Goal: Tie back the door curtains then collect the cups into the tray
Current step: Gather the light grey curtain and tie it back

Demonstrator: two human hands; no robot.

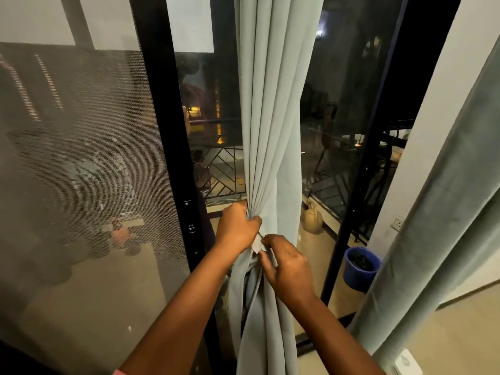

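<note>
In the head view, a dark-framed glass door (173, 147) is seen at night, with a balcony railing (219, 169) and distant lights behind the panes. The left half of the frame is filled by a fine mesh screen (81, 158), through which blurred shapes on a pale floor are made out. A beige tiled floor (460, 334) is shown at lower right.

The pale grey-green curtain (270, 117) hangs down the centre of the frame in soft vertical pleats of matte, heavy cloth and is gathered to a narrow waist just below the middle. The gather is gripped by the left hand (238, 228), whose fingers are curled tight round the bunched folds. Just beside it, to the lower right, a small pale strip or tab (256, 246) is pinched between the thumb and fingers of the right hand (286, 266); what the strip is cannot be told. Below the hands the cloth is twisted into loose folds.

A second curtain (438, 226), darker and velvety, runs diagonally along the right edge. Between the two curtains, a blue bucket (359, 269) holding dark matter stands outside the door, and a rounded tan pot (312, 220) is seen behind the glass. A wall socket (397, 224) is fixed on the white wall at right.
</note>
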